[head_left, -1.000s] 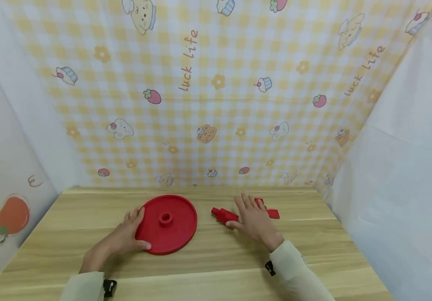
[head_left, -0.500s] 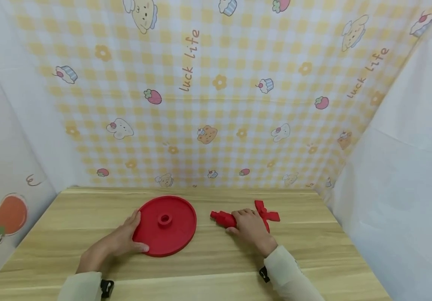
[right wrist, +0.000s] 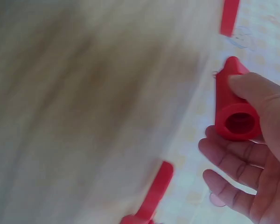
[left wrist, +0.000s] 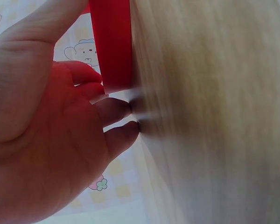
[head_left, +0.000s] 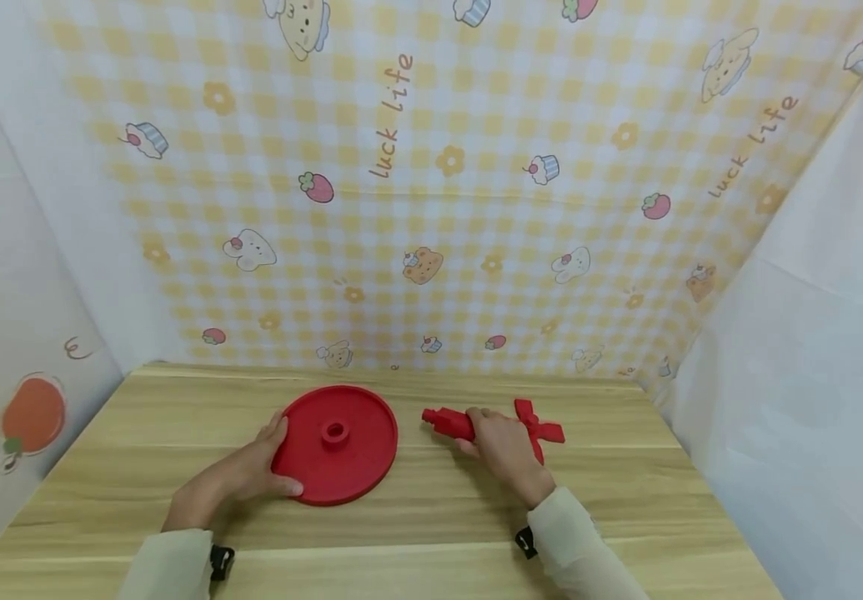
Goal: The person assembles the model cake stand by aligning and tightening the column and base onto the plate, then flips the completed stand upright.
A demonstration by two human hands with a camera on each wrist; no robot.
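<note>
Over the wood-grained counter [head_left: 371, 575], one smooth red tube [head_left: 452, 423], faceted, hollow at one end and stepped at the other, is pinched in the grip of the right hand [head_left: 508, 452]. Just beside it lies one red bladed piece [head_left: 532, 421], three flat blades showing. Leftward, one round red disc [head_left: 359, 462], rimmed, with one central ring, has the left hand [head_left: 247, 473] curved round its edge. Behind hangs one checked cloth [head_left: 476, 217].

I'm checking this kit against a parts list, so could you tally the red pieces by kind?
Round disc: 1
Hollow-ended piece, held in the right hand: 1
Bladed piece: 1
Total: 3 red pieces
</note>
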